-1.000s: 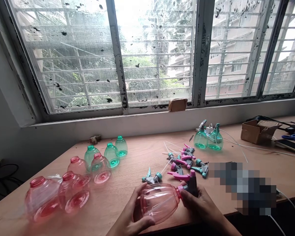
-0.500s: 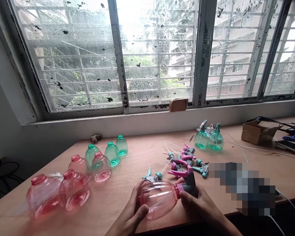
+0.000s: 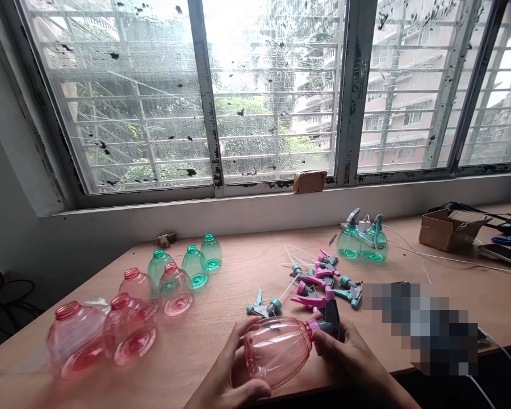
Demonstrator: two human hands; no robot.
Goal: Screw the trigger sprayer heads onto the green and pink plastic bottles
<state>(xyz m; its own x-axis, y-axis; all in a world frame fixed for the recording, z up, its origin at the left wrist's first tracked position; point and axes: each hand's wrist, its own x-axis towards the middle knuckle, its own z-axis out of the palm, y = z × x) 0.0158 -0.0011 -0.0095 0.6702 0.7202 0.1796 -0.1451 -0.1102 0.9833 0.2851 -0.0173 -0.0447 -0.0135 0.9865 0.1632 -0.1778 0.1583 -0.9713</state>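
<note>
A clear red spray bottle (image 3: 279, 349) lies sideways between my hands over the table's front edge, its base to the left. My left hand (image 3: 238, 363) is wrapped round the base end, thumb along the lower side. Fingers of my right hand (image 3: 340, 346) grip the neck, where a grey and pink trigger sprayer (image 3: 329, 315) sits on the bottle's mouth. The sprayer's thin tube shows faintly through the red wall. Just beyond the bottle lies a teal and grey trigger sprayer (image 3: 266, 307). A heap of pink, teal and grey trigger sprayers (image 3: 323, 272) spreads behind it.
Several open red bottles (image 3: 130, 335) and green bottles (image 3: 195, 267) stand on the left of the wooden table (image 3: 238, 272). Two green bottles with sprayers (image 3: 373, 244) stand at the back right by a power strip. A cardboard box (image 3: 445, 230), cables and a blurred patch lie right.
My left hand has shifted slightly on the bottle, its thumb now lower along the side. The bottle has turned a little, its base tipping down. My right hand stays at the neck.
</note>
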